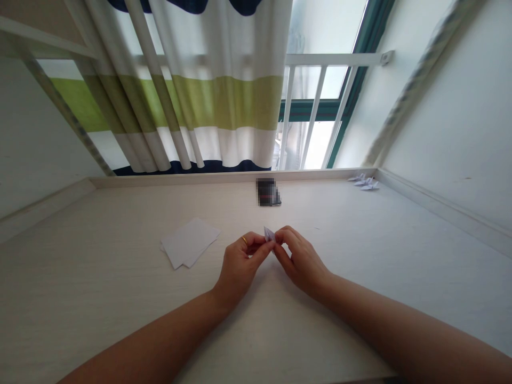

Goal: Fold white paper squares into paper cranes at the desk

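Folded white paper point(269, 234) was pinched just below the frame's centre, between narrowly closed fingertips of the left hand point(239, 264) and right hand point(304, 258); its long axis was tilted, sharp tip pointed up-left, with neither hand clearly nearer.

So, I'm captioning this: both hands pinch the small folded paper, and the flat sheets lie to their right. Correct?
Wrong side: in the head view the sheets lie left of the left hand and right hand, which both pinch the folded paper.
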The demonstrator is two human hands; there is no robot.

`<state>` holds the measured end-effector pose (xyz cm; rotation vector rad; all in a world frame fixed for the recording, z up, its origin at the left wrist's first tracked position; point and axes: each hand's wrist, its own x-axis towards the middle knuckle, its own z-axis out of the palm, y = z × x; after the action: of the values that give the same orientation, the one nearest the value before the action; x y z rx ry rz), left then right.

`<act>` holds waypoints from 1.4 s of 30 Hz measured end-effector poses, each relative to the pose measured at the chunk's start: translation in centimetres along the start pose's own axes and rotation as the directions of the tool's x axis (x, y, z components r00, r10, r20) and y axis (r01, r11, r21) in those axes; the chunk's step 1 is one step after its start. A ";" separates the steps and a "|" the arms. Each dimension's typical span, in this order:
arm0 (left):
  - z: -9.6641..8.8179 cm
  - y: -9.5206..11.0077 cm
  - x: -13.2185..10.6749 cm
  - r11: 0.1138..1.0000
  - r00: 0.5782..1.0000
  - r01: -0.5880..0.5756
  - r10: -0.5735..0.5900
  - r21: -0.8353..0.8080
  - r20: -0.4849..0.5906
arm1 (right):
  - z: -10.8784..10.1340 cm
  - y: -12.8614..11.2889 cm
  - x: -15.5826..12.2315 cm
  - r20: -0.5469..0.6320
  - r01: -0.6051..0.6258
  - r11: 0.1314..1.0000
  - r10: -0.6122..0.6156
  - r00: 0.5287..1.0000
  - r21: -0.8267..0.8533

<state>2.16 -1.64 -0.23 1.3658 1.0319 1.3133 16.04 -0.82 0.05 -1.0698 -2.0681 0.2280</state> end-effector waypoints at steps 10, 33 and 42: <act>0.3 0.4 0.0 0.972 0.990 0.133 -0.138 -0.196 -0.015 | 0.0 0.0 -0.2 -0.010 -0.104 0.983 0.107 0.994 0.148; -0.5 0.1 0.1 0.999 0.997 0.025 -0.022 -0.046 0.074 | -0.5 -0.2 0.3 0.257 -0.291 0.824 0.184 0.949 0.485; -0.4 0.0 -0.2 0.997 0.997 -0.028 0.033 -0.066 0.076 | -0.2 -0.4 0.1 0.291 -0.374 0.740 0.247 0.924 0.560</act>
<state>1.71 -1.79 -0.27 1.3776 0.9120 1.2956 15.88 -0.96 0.40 -0.9934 -1.7554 1.1388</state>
